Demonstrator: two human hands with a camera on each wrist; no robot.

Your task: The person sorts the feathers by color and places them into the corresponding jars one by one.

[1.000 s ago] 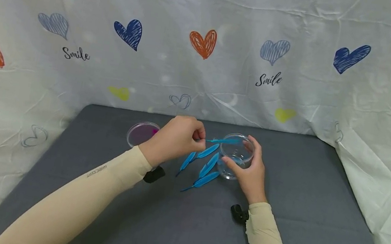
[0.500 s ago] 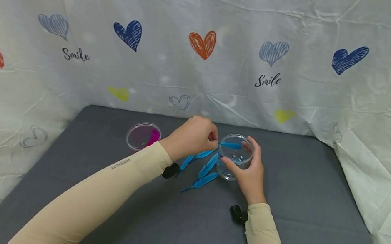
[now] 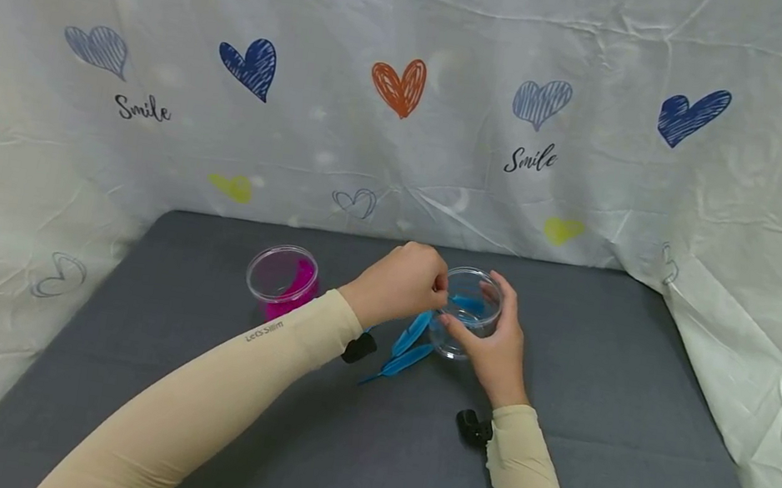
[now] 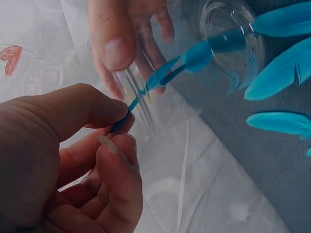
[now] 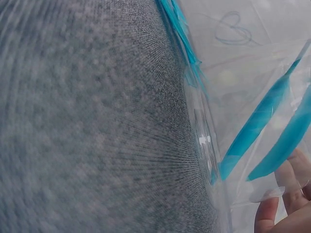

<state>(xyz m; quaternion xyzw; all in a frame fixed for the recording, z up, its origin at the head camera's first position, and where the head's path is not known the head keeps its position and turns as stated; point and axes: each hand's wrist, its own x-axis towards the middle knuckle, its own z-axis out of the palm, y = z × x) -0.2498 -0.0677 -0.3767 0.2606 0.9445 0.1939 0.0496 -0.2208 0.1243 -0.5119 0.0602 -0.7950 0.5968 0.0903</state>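
My left hand [image 3: 400, 286] pinches a blue feather [image 3: 467, 303] by its quill, between thumb and index finger. The feather's vane reaches down inside a clear plastic jar [image 3: 443, 341], as the left wrist view also shows. My right hand [image 3: 502, 349] grips this upright jar from its right side, thumb in front and fingers behind. Just left of the jar, more blue feathers [image 3: 409, 360] lie on the table; my left hand and sleeve hide some of them in the head view. Through the clear wall, the right wrist view shows a long blue feather shape [image 5: 257, 121].
A second clear round jar [image 3: 283, 272] with bright pink material in it stands at the left, behind my left forearm. Dark grey cloth covers the table [image 3: 329, 454]. A white curtain [image 3: 449, 160] printed with hearts hangs at the table's back edge.
My left hand has moved right to the jar's rim, bringing the feather from above the opening down into the jar. The pink material is more visible now. My right hand keeps its grip.
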